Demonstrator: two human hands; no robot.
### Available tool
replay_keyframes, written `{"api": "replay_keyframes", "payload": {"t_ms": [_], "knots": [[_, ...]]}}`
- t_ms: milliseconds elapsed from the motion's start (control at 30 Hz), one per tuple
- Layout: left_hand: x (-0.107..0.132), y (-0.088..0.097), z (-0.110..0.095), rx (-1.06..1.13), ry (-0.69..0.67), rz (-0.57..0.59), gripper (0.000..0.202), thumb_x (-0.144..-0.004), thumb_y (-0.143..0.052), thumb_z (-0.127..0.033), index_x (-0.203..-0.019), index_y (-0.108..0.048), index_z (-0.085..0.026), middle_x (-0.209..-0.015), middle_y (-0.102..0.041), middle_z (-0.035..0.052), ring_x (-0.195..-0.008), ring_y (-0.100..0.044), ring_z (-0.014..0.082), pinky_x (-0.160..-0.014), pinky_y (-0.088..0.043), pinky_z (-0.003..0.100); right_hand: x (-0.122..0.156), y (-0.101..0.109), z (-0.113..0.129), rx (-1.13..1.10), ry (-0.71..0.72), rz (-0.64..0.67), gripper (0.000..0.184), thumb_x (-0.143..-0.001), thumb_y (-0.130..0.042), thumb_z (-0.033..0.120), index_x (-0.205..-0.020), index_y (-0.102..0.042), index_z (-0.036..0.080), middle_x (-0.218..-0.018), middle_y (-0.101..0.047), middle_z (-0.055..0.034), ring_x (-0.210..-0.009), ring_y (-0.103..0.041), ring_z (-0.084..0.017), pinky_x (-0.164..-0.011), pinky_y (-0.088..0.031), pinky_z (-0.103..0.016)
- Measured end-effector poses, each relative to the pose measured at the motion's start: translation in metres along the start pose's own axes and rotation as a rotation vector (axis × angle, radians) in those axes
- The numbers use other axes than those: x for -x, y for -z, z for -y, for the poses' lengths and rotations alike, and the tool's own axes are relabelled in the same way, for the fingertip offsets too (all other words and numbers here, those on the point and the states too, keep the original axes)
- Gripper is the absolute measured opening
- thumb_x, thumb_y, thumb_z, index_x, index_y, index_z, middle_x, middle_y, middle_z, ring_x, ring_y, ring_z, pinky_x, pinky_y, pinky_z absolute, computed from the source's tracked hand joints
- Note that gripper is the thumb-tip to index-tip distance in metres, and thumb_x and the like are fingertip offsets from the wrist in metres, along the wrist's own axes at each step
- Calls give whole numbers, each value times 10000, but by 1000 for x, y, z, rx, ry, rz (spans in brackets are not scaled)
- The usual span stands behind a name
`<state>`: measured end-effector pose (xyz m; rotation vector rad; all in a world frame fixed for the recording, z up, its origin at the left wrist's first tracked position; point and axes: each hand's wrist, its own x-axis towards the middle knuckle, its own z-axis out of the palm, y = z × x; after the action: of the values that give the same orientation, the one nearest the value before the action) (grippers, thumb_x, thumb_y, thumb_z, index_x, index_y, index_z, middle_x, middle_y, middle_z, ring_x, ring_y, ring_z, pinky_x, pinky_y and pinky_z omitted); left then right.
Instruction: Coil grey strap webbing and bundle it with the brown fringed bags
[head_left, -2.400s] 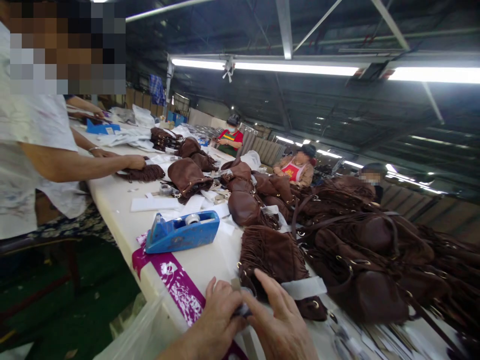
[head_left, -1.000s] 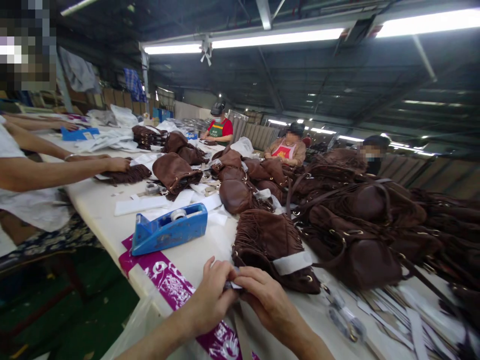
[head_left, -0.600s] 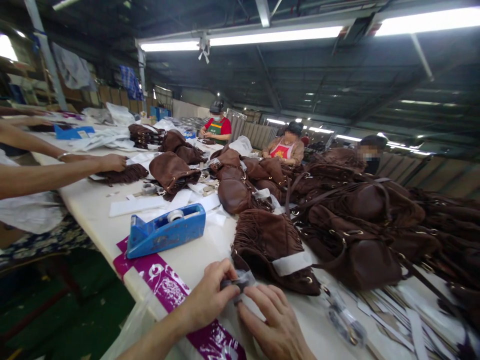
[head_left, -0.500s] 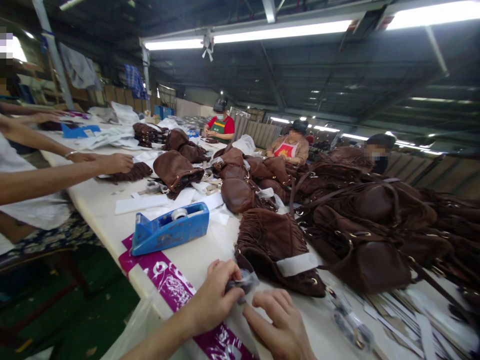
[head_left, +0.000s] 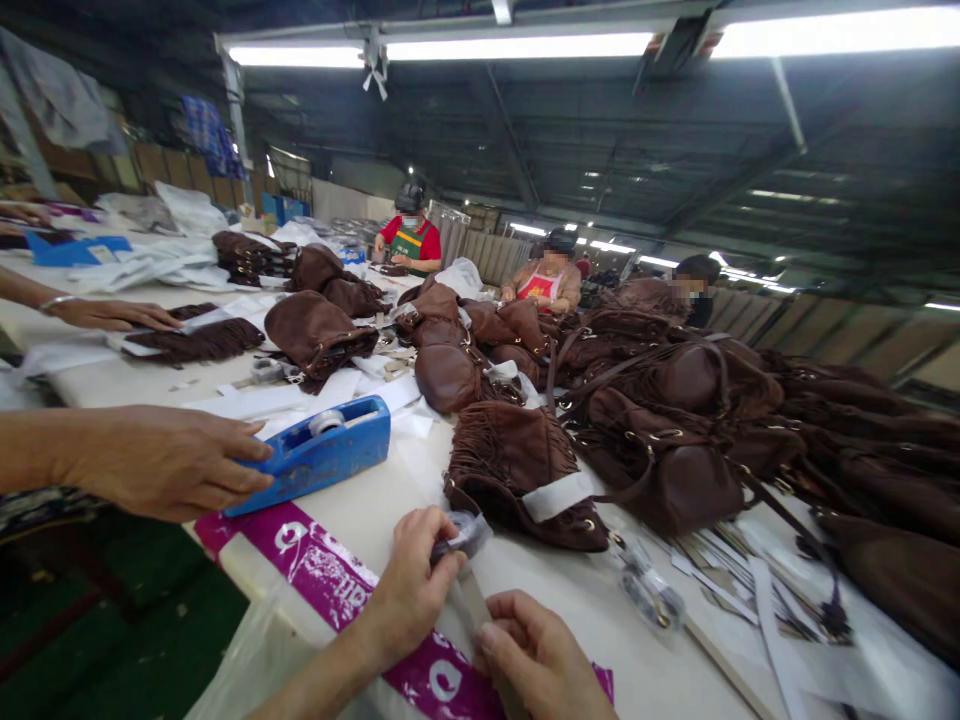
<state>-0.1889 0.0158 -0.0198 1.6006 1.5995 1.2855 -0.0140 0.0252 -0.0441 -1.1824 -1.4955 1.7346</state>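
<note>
My left hand (head_left: 420, 575) is closed on a small dark bundle in clear plastic (head_left: 463, 535), above the table's near edge. Fingers of my right hand (head_left: 536, 650) pinch a flat grey-beige strip (head_left: 472, 600), which runs up toward the bundle; whether the two are joined I cannot tell. Under my hands lies a purple printed plastic strip (head_left: 330, 565). Just beyond them sits a brown fringed bag (head_left: 510, 450) with a white band (head_left: 559, 495) across it. To the right is another plastic-wrapped bundle (head_left: 652, 585) with a metal fitting.
A co-worker's hand (head_left: 187, 460) reaches to the blue tape dispenser (head_left: 330, 455) at left. Their other hand (head_left: 112, 312) rests by a fringed brown piece (head_left: 199, 340). Brown bags (head_left: 675, 470) pile up at right, near loose strips (head_left: 750, 590). Several people work across the table.
The view has swung, so things sit farther left. The co-worker's near hand has come forward to the tape dispenser. My right hand now pinches the strip, where its fingers were blurred and apart.
</note>
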Motion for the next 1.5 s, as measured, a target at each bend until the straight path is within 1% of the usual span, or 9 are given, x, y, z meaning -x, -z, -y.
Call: {"api": "replay_keyframes", "payload": {"t_ms": [267,600,733,833,933,1067,1267,1367,1500], "knots": [[5,3,2,-22,-80,-84,39,-787,-500,-195,-822,-504,-212,-882,-555,53,-915,-493,259,-826,-417,405,2,5,29,523,0,-40,132,-739,-452,260,-626,-505,216,-521,-501,42,-494,-513,-138,-459,-343,-223],[3,-20,6,184,70,-250,123,-833,-497,-340,-833,-474,-219,-798,-573,21,-788,-559,227,-726,-434,341,-14,-18,7,384,172,-560,193,-791,-417,332,-622,-391,241,-517,-397,56,-503,-431,-139,-466,-346,-236],[-7,-7,20,282,111,-327,189,-791,-556,-387,-813,-486,-213,-713,-556,-13,-694,-540,192,-670,-415,299,1,23,6,225,108,-510,252,-856,-383,395,-657,-409,242,-480,-352,74,-402,-395,-128,-394,-343,-235],[-9,9,27,365,120,-264,234,-770,-607,-409,-794,-498,-204,-686,-544,-28,-678,-524,172,-653,-404,274,19,78,3,706,312,-434,209,-838,-512,404,-760,-599,231,-630,-614,-8,-564,-598,-193,-506,-472,-279],[-5,16,24,513,202,-97,284,-750,-635,-433,-774,-474,-201,-672,-517,-45,-627,-493,135,-607,-380,238,22,106,0,1185,672,-564,281,-824,-523,290,-1063,-663,245,-867,-719,-93,-701,-675,-264,-566,-529,-339],[-1,12,14,663,292,48,315,-717,-642,-431,-769,-433,-201,-660,-504,-53,-595,-468,112,-574,-346,217,3,64,9,1318,1008,-338,430,-906,-449,160,-1321,-516,249,-1119,-685,-102,-909,-687,-227,-692,-565,-283],[-1,11,8,591,249,52,198,-684,-571,-313,-730,-414,-201,-623,-439,-61,-595,-395,113,-562,-305,227,-20,3,45,1273,1266,-143,274,-932,-412,130,-987,-651,253,-1042,-705,-59,-839,-661,-193,-707,-550,-296],[3,14,4,525,192,67,141,-674,-539,-251,-725,-419,-199,-658,-437,-49,-653,-414,129,-610,-328,241,-26,2,55,1226,1304,-96,218,-916,-443,129,-872,-628,236,-1116,-684,-60,-1028,-613,-234,-825,-531,-346],[7,17,-2,421,145,84,86,-688,-516,-196,-747,-455,-192,-728,-476,-24,-750,-451,159,-682,-350,259,-33,-1,50,1034,1122,-80,133,-888,-494,154,-865,-599,232,-1179,-634,-73,-1196,-519,-251,-957,-478,-386]]}}
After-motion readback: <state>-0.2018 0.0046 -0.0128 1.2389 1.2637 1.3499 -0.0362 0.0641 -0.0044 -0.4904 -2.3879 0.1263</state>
